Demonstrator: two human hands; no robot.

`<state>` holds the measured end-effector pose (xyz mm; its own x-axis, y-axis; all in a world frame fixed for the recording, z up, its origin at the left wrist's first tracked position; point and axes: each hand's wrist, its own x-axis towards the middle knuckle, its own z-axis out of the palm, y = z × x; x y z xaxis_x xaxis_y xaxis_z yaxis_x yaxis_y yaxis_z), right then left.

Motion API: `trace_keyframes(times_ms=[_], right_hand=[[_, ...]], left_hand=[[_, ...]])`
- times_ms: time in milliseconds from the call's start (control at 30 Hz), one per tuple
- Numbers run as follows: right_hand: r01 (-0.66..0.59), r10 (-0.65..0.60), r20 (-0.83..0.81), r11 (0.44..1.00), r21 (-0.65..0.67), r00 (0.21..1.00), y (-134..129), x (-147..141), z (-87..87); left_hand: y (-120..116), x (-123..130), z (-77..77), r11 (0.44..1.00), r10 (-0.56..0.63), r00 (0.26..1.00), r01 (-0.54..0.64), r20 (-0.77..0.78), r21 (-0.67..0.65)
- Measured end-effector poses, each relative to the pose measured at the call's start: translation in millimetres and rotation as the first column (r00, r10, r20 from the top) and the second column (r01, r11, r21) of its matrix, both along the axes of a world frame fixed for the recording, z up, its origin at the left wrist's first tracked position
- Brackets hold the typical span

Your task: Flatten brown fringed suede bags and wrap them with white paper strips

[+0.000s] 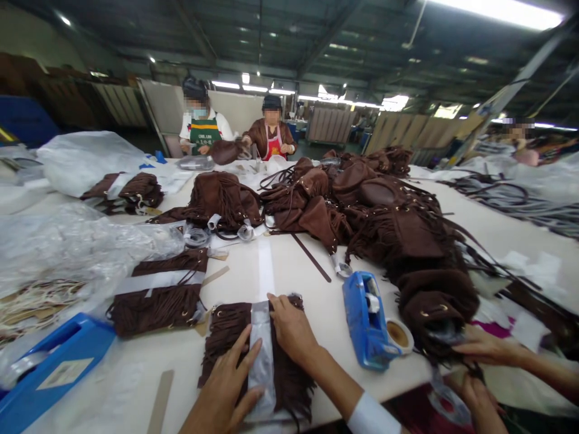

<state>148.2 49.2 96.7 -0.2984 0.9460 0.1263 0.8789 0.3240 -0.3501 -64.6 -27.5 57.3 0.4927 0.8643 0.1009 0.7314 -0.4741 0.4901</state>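
In front of me lies a flat brown fringed bag [289,380] with a pale paper strip [261,355] running down its middle. My left hand [228,380] rests on the bag's left part, fingers spread, with the tips at the strip's edge. On the upper right part my right hand [292,328] lies with its fingers stretched forward beside the strip. A white band [266,265] extends on the table beyond the bag's far edge. To the left sits another fringed bag [158,313] with a white strip wrapped across it.
A blue tape dispenser [362,319] and a tape roll [399,336] stand at right; another blue dispenser [54,374] is at lower left. Brown bags [316,205] pile up behind. A co-worker's hands [493,349] handle a bag at right. Two people stand across the table [235,277].
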Motion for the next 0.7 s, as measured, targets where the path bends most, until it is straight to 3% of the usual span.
trace_keyframes(times_ms=[100,200,333,500,700], right_hand=[[0.031,-0.032,-0.095,0.999,-0.008,0.995,-17.3,7.0,0.3],[0.048,-0.046,-0.125,0.999,0.014,0.991,-41.7,13.2,-1.5],[-0.083,0.086,-0.046,0.995,0.055,0.995,-68.0,16.0,-11.2],[-0.093,0.095,-0.047,0.994,0.052,0.994,-72.6,21.8,-18.9],[0.023,0.001,-0.139,0.985,0.173,0.99,-69.1,28.2,-8.7]], left_hand=[[-7.4,-2.2,-5.7,0.987,0.16,0.976,-0.154,0.15,-0.052],[-2.8,6.5,-4.8,0.925,0.354,0.898,-0.295,0.261,-0.239],[18.3,24.2,2.4,0.836,0.504,0.791,-0.346,0.347,-0.425],[40.8,33.0,5.0,0.786,0.581,0.731,-0.39,0.359,-0.479],[43.8,36.3,4.7,0.798,0.557,0.739,-0.35,0.378,-0.491]])
